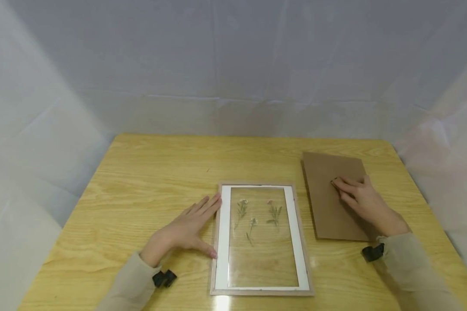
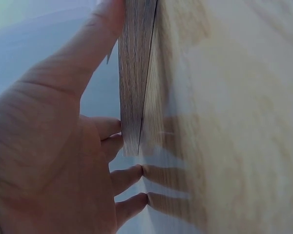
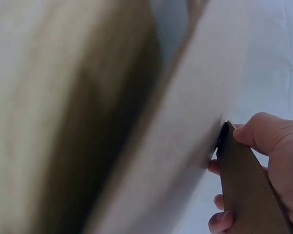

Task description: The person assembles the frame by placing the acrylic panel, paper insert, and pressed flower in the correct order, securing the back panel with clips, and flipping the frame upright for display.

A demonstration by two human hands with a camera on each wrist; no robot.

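Note:
A picture frame point(image 1: 262, 293) with a white mat border point(image 1: 222, 242) lies on the table, several small pressed flower sprigs point(image 1: 274, 213) within its see-through middle. Along the frame's left side rests my left hand point(image 1: 183, 229), its fingers spread and mostly straight; in the left wrist view the thumb and fingertips touch the frame's wood-grained edge point(image 2: 133, 73) and the tabletop. To the right, my right hand point(image 1: 367, 203) grips the brown, tapering stand leg point(image 3: 244, 185) of a brown backing board point(image 1: 327, 211). The board appears raised and tilted over the table.
The wooden table point(image 1: 159, 168) has a pale grey sheet point(image 1: 218, 65) hanging behind it and at both sides. Black wrist cameras point(image 1: 164, 278) sit at both cuffs. A bright reflection shows just below the frame.

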